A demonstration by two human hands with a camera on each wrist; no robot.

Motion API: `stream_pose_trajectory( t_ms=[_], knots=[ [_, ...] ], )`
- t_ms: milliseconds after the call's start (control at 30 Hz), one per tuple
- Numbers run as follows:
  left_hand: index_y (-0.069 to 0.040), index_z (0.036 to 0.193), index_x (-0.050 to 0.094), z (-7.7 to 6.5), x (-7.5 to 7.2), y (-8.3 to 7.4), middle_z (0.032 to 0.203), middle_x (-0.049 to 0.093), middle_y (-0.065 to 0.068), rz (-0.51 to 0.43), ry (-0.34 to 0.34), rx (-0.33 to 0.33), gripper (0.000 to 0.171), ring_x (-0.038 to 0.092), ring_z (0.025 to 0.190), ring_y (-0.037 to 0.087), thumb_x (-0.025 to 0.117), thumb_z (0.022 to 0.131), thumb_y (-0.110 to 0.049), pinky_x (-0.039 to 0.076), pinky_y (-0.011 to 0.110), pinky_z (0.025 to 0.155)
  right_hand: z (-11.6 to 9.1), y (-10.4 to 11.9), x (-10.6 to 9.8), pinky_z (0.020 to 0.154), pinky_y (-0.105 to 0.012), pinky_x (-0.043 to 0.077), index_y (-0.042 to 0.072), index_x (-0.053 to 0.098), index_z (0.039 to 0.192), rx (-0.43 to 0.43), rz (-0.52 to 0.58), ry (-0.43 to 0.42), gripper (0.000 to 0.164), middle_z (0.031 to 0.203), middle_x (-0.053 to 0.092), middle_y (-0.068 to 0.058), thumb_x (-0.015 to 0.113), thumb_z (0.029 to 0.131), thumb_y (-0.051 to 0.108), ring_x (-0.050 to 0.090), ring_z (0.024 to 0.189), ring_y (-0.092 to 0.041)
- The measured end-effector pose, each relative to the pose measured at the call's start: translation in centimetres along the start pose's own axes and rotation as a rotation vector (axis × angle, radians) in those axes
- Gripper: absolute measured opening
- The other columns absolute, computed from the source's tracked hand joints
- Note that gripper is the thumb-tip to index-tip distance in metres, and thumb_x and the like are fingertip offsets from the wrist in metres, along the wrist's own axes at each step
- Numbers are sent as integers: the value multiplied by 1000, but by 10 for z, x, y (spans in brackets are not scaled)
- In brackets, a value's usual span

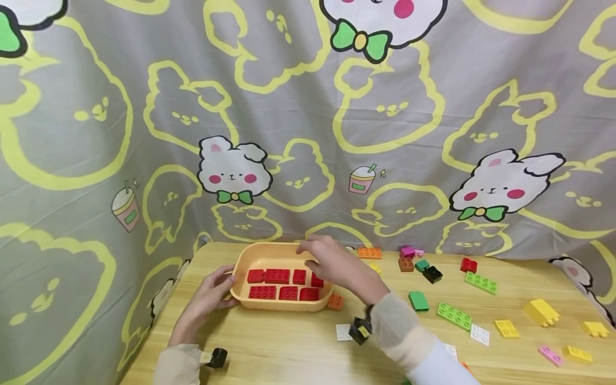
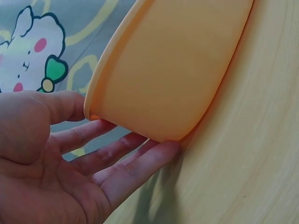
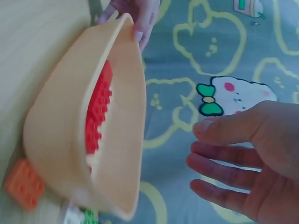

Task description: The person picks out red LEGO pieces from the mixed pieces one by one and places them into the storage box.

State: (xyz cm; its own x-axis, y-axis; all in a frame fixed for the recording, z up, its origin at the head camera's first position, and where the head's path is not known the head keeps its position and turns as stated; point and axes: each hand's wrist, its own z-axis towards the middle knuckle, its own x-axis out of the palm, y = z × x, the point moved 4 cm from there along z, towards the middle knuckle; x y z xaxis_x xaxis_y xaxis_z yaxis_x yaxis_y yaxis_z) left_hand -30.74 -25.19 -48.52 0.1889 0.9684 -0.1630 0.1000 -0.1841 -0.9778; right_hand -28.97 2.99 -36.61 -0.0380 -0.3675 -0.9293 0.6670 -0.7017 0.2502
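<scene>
A pale orange plastic tray [image 1: 284,306] with rounded corners stands at the left of the table, several red toy building bricks [image 1: 277,276] lying in two rough rows inside. My left hand [image 1: 212,291] holds its left end, the thumb at the rim and the fingers against the outer wall [image 2: 173,70]. Over the right end hovers my right hand [image 1: 332,262], fingers apart and slightly bent. In the right wrist view nothing lies between the right hand's fingers [image 3: 226,170], and the tray stands beside it. In the head view this hand partly covers a red brick.
An orange brick [image 1: 336,302] lies right by the tray's right end. Loose bricks spread over the table's right side, including a green one [image 1: 418,301], a black one [image 1: 432,274], a red one [image 1: 469,264] and a yellow one [image 1: 542,312]. A patterned curtain [image 1: 308,117] hangs behind the table.
</scene>
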Motion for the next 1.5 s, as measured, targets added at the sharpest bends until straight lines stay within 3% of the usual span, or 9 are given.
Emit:
stream_pose_trajectory(
  t_ms=[267, 433, 533, 667, 733, 867, 1067, 1233, 1500],
  knots=[
    [2, 146, 34, 3, 1, -1, 136, 41, 33, -5, 23, 11, 42, 57, 107, 39, 41, 106, -6, 56, 47, 81, -60, -23, -29, 80, -31, 56, 9, 69, 111, 6, 30, -164, 28, 109, 66, -2, 74, 84, 3, 61, 99, -17],
    [3, 146, 34, 4, 2, 0, 136, 41, 34, -12, 35, 15, 41, 56, 109, 39, 40, 106, -7, 55, 48, 81, -94, -62, -38, 85, -43, 55, 9, 69, 113, 115, 31, -247, 31, 112, 66, -7, 75, 83, 2, 60, 105, -24],
    [3, 146, 34, 3, 3, 2, 136, 41, 34, -20, 29, 9, 41, 56, 109, 39, 40, 106, -6, 55, 48, 80, -116, -87, -39, 75, -44, 57, 9, 69, 114, 165, 34, -284, 32, 114, 65, -9, 75, 83, 2, 61, 96, -24],
    [3, 146, 34, 3, 4, 5, 136, 41, 34, -29, 31, 4, 42, 56, 109, 39, 41, 106, -6, 55, 48, 81, -144, -115, -41, 62, -41, 57, 7, 68, 111, 150, -5, -349, 33, 108, 65, -9, 78, 80, 2, 61, 82, -19],
    [3, 146, 33, 2, 4, 6, 136, 41, 33, -27, 37, 3, 42, 56, 109, 39, 41, 106, -6, 55, 48, 81, -158, -130, -42, 67, -46, 58, 5, 68, 111, 149, -29, -363, 34, 106, 65, -11, 79, 79, 3, 62, 85, -23],
    [4, 146, 34, 1, 1, 5, 135, 42, 34, -9, 22, 13, 42, 57, 106, 40, 40, 106, -6, 56, 47, 80, -186, -162, -48, 73, -56, 55, 1, 67, 113, 243, -47, -351, 34, 109, 64, -19, 77, 80, 3, 61, 95, -37],
    [3, 146, 34, 0, -1, 2, 137, 40, 34, -2, 16, 12, 42, 57, 106, 39, 40, 106, -6, 56, 46, 80, -217, -214, -62, 60, -55, 53, -4, 65, 114, 416, -54, -279, 33, 110, 61, -31, 73, 82, 1, 61, 86, -43],
    [5, 146, 32, -2, -2, 1, 136, 39, 36, 9, 17, 17, 42, 58, 106, 39, 40, 106, -6, 56, 46, 80, -227, -244, -59, 69, -61, 52, -8, 65, 111, 424, -80, -182, 31, 107, 61, -31, 71, 82, 2, 59, 91, -47],
    [3, 147, 32, -1, -2, -1, 137, 40, 35, 0, 19, 15, 43, 57, 106, 39, 40, 106, -6, 55, 47, 81, -232, -278, -41, 70, -58, 54, -10, 68, 100, 383, -106, -51, 25, 94, 67, -26, 74, 78, 0, 62, 84, -42]
  ],
)
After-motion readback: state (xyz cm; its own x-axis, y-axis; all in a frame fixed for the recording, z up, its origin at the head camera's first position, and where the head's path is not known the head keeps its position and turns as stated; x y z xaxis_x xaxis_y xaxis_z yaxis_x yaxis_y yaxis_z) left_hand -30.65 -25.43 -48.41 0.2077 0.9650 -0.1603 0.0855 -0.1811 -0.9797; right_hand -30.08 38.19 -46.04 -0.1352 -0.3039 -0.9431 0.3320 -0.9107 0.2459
